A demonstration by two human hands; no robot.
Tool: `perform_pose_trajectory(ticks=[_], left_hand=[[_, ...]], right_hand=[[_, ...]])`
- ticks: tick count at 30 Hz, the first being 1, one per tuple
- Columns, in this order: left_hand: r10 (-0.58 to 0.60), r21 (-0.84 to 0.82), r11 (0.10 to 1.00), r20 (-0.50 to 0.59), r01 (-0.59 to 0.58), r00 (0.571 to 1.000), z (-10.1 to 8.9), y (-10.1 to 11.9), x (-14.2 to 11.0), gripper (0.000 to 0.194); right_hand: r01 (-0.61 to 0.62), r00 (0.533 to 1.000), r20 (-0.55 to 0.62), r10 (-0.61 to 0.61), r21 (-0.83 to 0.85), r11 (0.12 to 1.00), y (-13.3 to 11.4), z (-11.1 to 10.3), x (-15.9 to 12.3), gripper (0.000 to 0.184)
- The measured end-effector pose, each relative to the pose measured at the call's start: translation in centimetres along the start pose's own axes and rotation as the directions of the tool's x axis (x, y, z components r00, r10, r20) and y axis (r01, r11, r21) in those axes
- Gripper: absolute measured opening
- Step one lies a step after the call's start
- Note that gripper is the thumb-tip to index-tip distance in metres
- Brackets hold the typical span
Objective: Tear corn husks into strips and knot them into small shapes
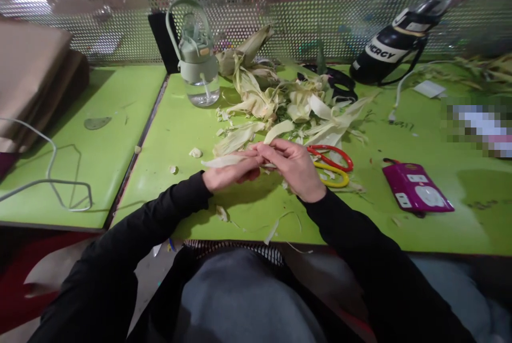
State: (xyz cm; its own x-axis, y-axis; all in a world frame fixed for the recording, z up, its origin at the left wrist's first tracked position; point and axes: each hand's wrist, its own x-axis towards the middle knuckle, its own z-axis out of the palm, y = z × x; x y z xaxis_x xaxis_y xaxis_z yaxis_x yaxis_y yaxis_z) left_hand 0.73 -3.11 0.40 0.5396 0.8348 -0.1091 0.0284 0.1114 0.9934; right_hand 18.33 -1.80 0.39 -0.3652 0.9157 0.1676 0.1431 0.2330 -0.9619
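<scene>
Tabletop (172,124): green, carrying the husk work.
Husk pile (260,102): loose leaves, just beyond the fingers.
Hands: left hand (230,173) and right hand (300,169) meet, fingertips pinching.
Scissors (349,162): unheld, beside the right hand.
Husk strips (279,130): between the fingertips, contact partly hidden; apparently being shaped or joined; next calls for steady, light finger pressure.

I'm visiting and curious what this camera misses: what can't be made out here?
All in the head view:
What the left hand and right hand pinch: hidden by fingers.
Left ends of the red loop and yellow loop: behind the right hand.
Things beyond the perforated screen: blurred, broken up by mesh.
Item at right edge: pixelated.
</scene>
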Motion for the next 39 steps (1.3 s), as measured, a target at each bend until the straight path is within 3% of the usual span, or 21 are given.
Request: perform_pose_trajectory(ticks=[5,14,18,22,24,26,28,30,32,34,39], left_hand=[[-0.078,-0.234,0.970,-0.075,0.059,0.994,0.5,0.4,-0.2,0.024],[-0.059,-0.056,0.997,-0.092,0.054,0.994,0.9,0.9,-0.8,0.029],[-0.056,-0.078,0.996,-0.096,0.049,0.994,1.0,0.7,-0.9,0.030],[-0.026,-0.056,0.998,-0.169,0.016,0.985,0.8,0.7,-0.7,0.018],[0.012,0.014,1.000,-0.178,-0.010,0.984,0.5,0.7,-0.6,0.013],[0.053,0.101,0.994,-0.161,-0.037,0.985,0.3,0.5,-0.4,0.010],[0.095,0.177,0.982,-0.135,-0.070,0.986,0.2,0.1,-0.3,0.013],[0.129,0.245,0.964,-0.101,-0.101,0.986,0.2,-0.4,-0.3,0.015],[0.146,0.299,0.947,-0.077,-0.117,0.986,0.2,-0.8,-0.2,0.017],[0.145,0.329,0.938,-0.075,-0.113,0.987,0.2,-0.9,-0.2,0.020],[0.122,0.315,0.946,-0.106,-0.083,0.987,0.1,-0.3,-0.3,0.025]], right_hand=[[-0.003,0.991,-0.132,0.009,0.042,0.999,-0.1,0.1,-0.1,0.029],[0.021,0.959,-0.283,-0.021,-0.005,1.000,-0.8,0.3,-0.5,0.030],[0.025,0.958,-0.284,-0.029,-0.016,1.000,-0.3,-0.1,-0.3,0.034],[-0.088,0.979,-0.194,0.064,-0.118,0.989,-0.2,-0.9,-0.2,0.039],[-0.043,0.973,-0.230,-0.029,-0.302,0.952,-0.5,-1.3,-0.2,0.040],[0.095,0.934,-0.252,-0.253,-0.508,0.856,-0.8,-1.5,-0.1,0.040],[0.257,0.905,-0.118,-0.409,-0.613,0.747,-1.1,-1.4,0.0,0.037],[0.384,0.908,0.100,-0.408,-0.590,0.710,-1.4,-1.2,0.3,0.033],[0.430,0.903,0.238,-0.358,-0.523,0.736,-1.6,-0.9,0.7,0.024],[0.419,0.905,0.279,-0.321,-0.467,0.779,-1.8,-0.7,1.1,0.015],[0.246,0.966,0.177,-0.189,-0.401,0.882,-2.2,-0.6,1.9,0.017]])
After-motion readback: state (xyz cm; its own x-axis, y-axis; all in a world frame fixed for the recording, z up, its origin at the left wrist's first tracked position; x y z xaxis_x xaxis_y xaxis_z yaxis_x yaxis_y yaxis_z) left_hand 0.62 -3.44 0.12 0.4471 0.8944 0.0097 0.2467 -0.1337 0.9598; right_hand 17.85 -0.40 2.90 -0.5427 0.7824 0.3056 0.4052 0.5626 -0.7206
